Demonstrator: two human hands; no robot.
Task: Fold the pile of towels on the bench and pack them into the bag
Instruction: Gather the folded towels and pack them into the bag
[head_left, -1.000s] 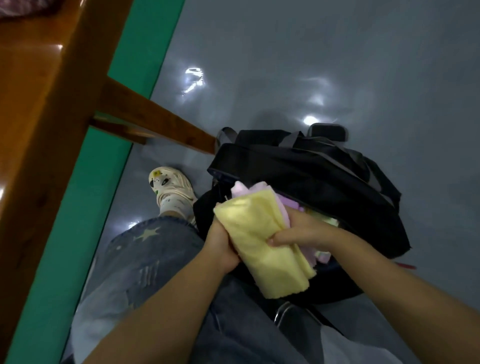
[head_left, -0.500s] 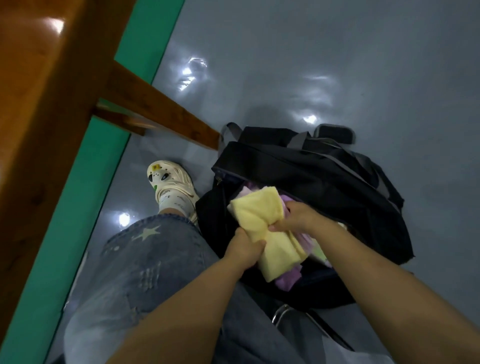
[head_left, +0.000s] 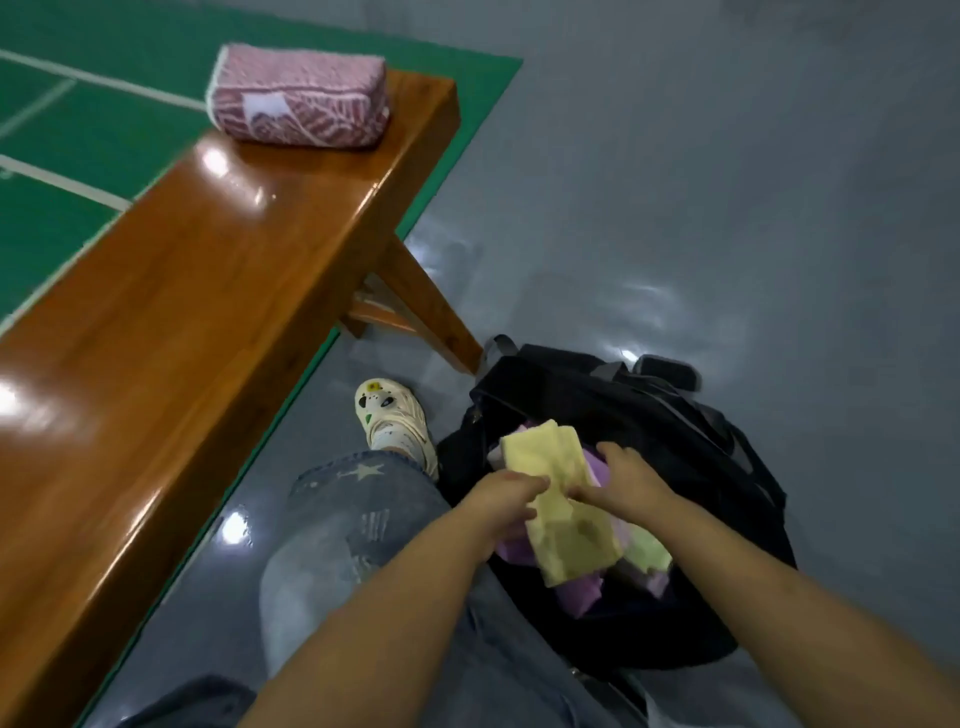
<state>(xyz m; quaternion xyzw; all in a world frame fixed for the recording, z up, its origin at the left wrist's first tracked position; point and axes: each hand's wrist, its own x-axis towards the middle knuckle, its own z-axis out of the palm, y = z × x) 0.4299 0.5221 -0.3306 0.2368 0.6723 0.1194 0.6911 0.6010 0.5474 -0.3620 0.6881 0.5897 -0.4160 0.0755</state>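
Both hands, left hand (head_left: 506, 493) and right hand (head_left: 621, 480), gripped the yellow towel (head_left: 563, 514) over the bag (head_left: 675, 431); careless stuffing could've unfolded it.

Glossy grey floor (head_left: 701, 197) fills the right side of the view, smooth and shiny, with bright patches of overhead light bouncing off it near the middle. To the left lies a green court mat (head_left: 62, 130) crossed by white lines (head_left: 57, 182), its straight edge running diagonally along the grey. Over that edge stands the long wooden table (head_left: 171, 322), polished reddish-brown, its varnish catching several white glints. A slanted wooden leg (head_left: 431, 317) reaches down to the grey floor, joined by a short cross brace (head_left: 382, 317) underneath. No walls or windows come into view; the light seems to fall from above, judging by the reflections.
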